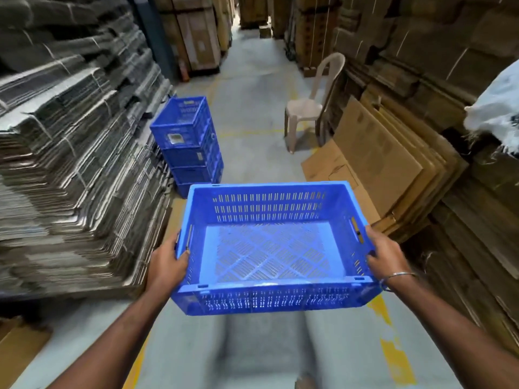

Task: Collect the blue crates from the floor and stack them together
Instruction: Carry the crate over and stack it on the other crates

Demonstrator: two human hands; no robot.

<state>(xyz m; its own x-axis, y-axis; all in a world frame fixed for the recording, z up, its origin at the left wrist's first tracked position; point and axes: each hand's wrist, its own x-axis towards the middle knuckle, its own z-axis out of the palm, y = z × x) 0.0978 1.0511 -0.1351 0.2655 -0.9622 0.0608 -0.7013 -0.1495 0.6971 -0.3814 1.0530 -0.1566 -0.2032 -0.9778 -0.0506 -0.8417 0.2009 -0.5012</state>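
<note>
Both arms out front, left hand (167, 259) and right hand (384, 252) each with a curled grip on one side of one empty blue crate (269, 248) held above the floor (252, 108), stack of four blue crates (188, 144) ahead-left.

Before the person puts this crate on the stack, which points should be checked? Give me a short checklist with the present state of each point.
1. Both hands grip the carried crate: left hand and right hand hold opposite short sides. Ok.
2. Crate is empty: only the perforated bottom shows. Ok.
3. Crate is held level: slightly tilted toward the camera. Ok.
4. Stack of blue crates stands upright beside the bundled cardboard: looks straight. Ok.
5. Top crate of the stack is free to receive another: cannot tell, its inside is only partly seen.
6. Floor path to the stack: bare; plastic chair stands off to the right. Ok.
</note>
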